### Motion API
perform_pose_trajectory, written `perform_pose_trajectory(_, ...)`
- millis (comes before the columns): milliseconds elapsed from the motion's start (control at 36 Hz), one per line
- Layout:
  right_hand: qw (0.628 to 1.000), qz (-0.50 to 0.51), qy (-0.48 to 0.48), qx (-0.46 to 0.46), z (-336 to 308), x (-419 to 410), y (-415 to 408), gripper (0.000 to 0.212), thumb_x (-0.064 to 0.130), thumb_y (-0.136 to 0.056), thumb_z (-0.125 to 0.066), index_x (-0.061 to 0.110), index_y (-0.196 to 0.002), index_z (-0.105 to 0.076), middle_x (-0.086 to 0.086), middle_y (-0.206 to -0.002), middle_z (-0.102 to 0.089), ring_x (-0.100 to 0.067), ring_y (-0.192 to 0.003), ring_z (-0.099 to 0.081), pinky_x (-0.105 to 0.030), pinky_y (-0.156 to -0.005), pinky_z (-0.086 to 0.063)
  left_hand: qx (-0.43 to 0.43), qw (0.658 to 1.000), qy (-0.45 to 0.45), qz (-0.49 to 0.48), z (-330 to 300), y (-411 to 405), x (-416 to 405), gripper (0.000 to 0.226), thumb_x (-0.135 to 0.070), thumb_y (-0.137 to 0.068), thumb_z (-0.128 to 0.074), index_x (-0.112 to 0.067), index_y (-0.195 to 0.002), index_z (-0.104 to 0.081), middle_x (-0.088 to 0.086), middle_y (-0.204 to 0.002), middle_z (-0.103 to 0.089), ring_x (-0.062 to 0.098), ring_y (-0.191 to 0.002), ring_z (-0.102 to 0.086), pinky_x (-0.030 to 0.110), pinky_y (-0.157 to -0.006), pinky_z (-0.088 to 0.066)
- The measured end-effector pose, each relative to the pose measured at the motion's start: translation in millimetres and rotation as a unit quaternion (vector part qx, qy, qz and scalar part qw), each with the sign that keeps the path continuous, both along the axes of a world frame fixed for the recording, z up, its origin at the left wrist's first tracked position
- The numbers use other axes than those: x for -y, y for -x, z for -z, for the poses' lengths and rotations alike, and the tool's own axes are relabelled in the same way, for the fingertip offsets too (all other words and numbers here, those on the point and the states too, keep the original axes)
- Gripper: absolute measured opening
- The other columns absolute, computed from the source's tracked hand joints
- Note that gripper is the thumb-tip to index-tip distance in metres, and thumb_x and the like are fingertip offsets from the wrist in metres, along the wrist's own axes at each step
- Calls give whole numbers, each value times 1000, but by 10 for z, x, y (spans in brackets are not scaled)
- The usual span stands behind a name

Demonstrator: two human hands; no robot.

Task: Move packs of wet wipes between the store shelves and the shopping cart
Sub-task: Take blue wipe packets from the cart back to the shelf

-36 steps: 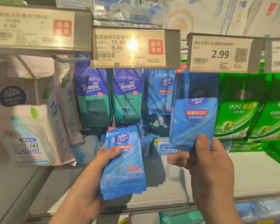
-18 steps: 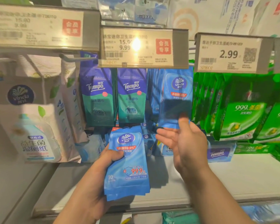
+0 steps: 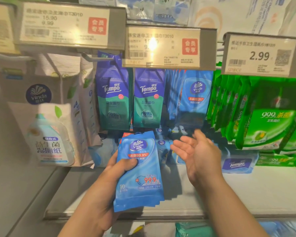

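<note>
My left hand (image 3: 113, 175) grips a stack of blue Vinda wet wipe packs (image 3: 139, 171) in front of the shelf, thumb across the front pack. A row of the same blue Vinda packs (image 3: 193, 98) hangs on a hook just above and right of the stack. My right hand (image 3: 197, 151) is below that hanging row, palm turned left, fingers spread and holding nothing. The shopping cart is out of view.
Purple-green Tempo packs (image 3: 148, 98) hang left of the blue row, green 999 packs (image 3: 263, 117) to its right. White Vinda bags (image 3: 46, 125) hang at far left. Loose packs, including a flat Tempo pack (image 3: 237, 165), lie on the grey shelf board (image 3: 263, 194). Price tags (image 3: 261, 55) jut out overhead.
My right hand carried one blue pack up to the hanging row, let go of it there, and has dropped back down with nothing in it. The left hand kept its stack still.
</note>
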State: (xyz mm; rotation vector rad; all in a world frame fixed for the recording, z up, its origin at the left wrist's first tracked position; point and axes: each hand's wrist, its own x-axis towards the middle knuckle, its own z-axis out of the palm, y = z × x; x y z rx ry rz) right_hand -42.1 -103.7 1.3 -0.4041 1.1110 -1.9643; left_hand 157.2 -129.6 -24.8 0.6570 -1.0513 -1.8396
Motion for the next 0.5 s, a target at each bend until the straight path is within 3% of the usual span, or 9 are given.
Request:
perform_pose_trajectory(111, 992, -87, -62, -69, 68, -123, -27, 19, 26, -105, -52, 7, -104, -52, -6, -56, -53, -23, -37, -47, -29, -40, -43, 25, 998, -56, -10, 43, 25, -101, 101, -13, -30, -85, -2, -126, -57, 18, -84, -76, 30, -65, -74, 35, -49, -58)
perform_pose_trajectory(194, 952, -218, -109, -184, 47, -322, -106, 46, 49, -95, -62, 4, -99, -54, -6, -55, -50, -21, -36, -40, -25, -41, -33, 21, 996, -79, -24, 49, 64, -239, 85, -18, -48, -85, -18, -129, -61, 19, -107, -74, 37, -84, -74, 45, -62, -60)
perform_pose_trajectory(278, 882, -305, -144, -328, -9, -544, -195, 67, 63, -75, -64, 1, -99, -56, -6, -57, -55, -22, -40, -50, -25, -35, -39, -5, 996, -75, -41, 1, 131, -378, 65, -10, -60, -83, -24, -120, -64, 17, -110, -74, 36, -85, -74, 47, -63, -61)
perform_pose_trajectory(361, 849, -336, -152, -377, -13, -648, -253, 63, 61, -73, -68, 6, -103, -60, -12, -74, -67, -23, -51, -59, -29, -38, -49, 2, 996, -66, -65, -43, 176, -430, 74, -8, -57, -87, -27, -124, -61, 15, -110, -75, 35, -83, -74, 47, -62, -62)
perform_pose_trajectory(417, 853, -338, -147, -368, 5, -675, -259, 56, 53, -78, -72, 8, -109, -61, -12, -91, -72, -23, -56, -63, -32, -42, -54, 3, 996, -58, -71, -61, 197, -457, 72, -21, -56, -83, -30, -124, -61, 13, -110, -75, 35, -84, -74, 49, -66, -62)
perform_pose_trajectory(500, 863, -343, -141, -342, -3, -717, -232, 33, 33, -96, -69, 5, -112, -62, -8, -92, -73, -28, -62, -65, -35, -45, -56, 7, 996, -43, -79, -49, 220, -479, 73, -36, -58, -77, -34, -128, -58, 8, -112, -75, 34, -96, -73, 55, -79, -60)
